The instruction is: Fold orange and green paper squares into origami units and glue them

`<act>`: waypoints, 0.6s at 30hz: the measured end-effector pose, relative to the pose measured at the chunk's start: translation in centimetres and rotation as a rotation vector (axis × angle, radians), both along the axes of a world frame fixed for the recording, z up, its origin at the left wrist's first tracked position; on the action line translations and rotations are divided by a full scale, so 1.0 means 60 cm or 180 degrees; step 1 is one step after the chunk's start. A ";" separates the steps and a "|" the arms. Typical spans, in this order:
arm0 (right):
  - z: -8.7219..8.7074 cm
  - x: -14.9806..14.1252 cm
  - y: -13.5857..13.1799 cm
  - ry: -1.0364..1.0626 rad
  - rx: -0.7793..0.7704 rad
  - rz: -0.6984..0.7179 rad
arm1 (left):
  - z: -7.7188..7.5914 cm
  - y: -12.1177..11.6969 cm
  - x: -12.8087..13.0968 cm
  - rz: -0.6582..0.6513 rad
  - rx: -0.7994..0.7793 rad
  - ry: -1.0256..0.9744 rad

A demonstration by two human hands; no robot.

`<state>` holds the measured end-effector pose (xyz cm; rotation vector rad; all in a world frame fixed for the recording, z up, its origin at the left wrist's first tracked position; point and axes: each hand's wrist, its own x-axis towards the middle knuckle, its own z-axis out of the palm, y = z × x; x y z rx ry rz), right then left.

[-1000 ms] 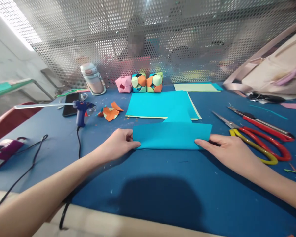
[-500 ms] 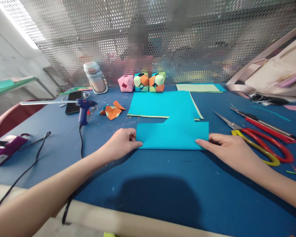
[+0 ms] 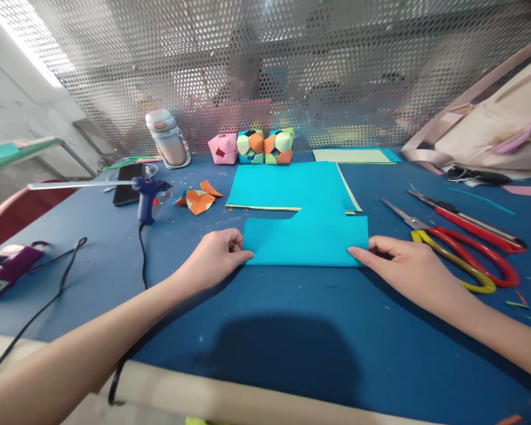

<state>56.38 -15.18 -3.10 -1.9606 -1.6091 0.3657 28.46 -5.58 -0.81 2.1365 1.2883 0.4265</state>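
A folded sheet of blue paper lies in front of me, its fold along the near edge. My left hand pinches its left end between thumb and fingers, the thumb near the lower corner. At the right end, my right hand grips the paper the same way, thumb tip on the front face. Behind it rests a stack of blue and pale paper sheets, partly overlapped by a blue piece with a slanted edge. Scissors with yellow and red handles lie just beyond my right hand.
Left of the stack are a glue gun, orange folded paper pieces, a phone and a bottle. Paper balls line the back. A red utility knife lies right; a purple power strip sits far left.
The view has shifted slightly, so most things appear a little further left. Both hands keep their hold on the folded paper, which looks the same.
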 end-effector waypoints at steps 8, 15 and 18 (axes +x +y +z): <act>-0.006 0.002 0.000 -0.0063 0.0130 0.0062 | 0.002 -0.005 0.001 -0.0014 0.0154 0.0036; -0.010 0.004 0.001 -0.0177 0.0202 0.0133 | -0.001 -0.007 -0.001 -0.0066 0.0335 0.0188; -0.011 0.006 0.000 -0.0195 0.0207 0.0154 | -0.001 -0.008 -0.001 -0.0049 0.0378 0.0211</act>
